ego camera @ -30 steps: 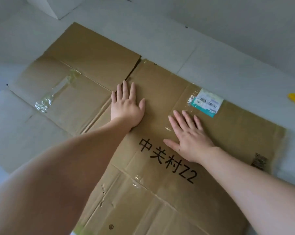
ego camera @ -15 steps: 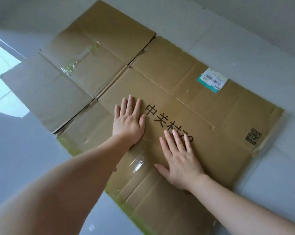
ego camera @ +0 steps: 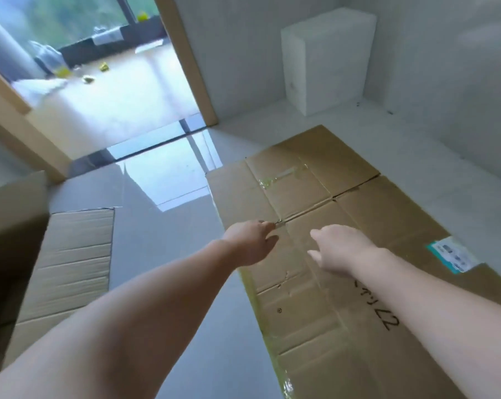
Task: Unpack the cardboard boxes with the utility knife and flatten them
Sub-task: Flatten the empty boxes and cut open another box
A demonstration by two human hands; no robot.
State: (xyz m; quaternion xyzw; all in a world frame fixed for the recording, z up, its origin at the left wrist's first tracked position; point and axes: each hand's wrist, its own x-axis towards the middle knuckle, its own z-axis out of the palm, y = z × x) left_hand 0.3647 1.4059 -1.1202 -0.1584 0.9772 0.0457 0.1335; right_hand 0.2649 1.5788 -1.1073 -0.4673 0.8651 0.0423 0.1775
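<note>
the flattened box (ego camera: 344, 254) lies spread on the floor (ego camera: 163, 249) at 3 o'clock. left hand (ego camera: 250, 244) and right hand (ego camera: 341, 249) hover over it, fingers loose, holding nothing. another box (ego camera: 68, 272) at 9 o'clock looks unfinished; no knife visible.

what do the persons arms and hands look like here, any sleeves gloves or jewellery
Both arms are bare from where they enter the frame down to the wrist, so no sleeve shows. The left hand and right hand wear no gloves. No watch, bracelet or ring is visible, though the picture is motion-blurred, so a thin ring could be missed.
</note>
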